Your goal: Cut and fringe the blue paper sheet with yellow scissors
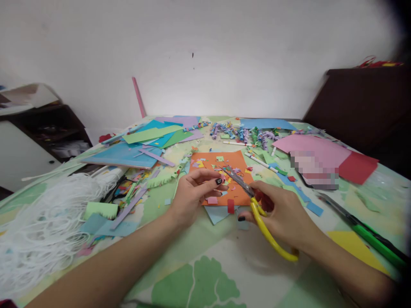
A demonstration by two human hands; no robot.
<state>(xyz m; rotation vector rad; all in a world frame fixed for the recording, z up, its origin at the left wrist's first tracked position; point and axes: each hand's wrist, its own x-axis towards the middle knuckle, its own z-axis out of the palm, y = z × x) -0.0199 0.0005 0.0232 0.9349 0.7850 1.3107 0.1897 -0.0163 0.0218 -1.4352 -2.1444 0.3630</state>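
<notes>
My right hand [279, 209] grips yellow-handled scissors [263, 226], thumb and fingers at the loops. Their metal blades point up and left over an orange paper sheet [236, 159], parted slightly at the tips. To the left of the blades, my left hand [197, 192] is closed in a pinch, with a small piece of pink paper [223, 177] showing at its fingertips. Small multicoloured paper scraps lie scattered over the orange sheet. A red paper piece [230, 206] rests at its front edge, and light blue paper [218, 215] sticks out beneath it.
White cord [38, 231] lies heaped at the left. Behind are coloured paper sheets [150, 134] and curled paper strips [227, 131]. Marker pens [261, 162], a phone [314, 171], pink paper [311, 147] and a green-handled cutter [362, 229] lie to the right. A wall stands behind the table.
</notes>
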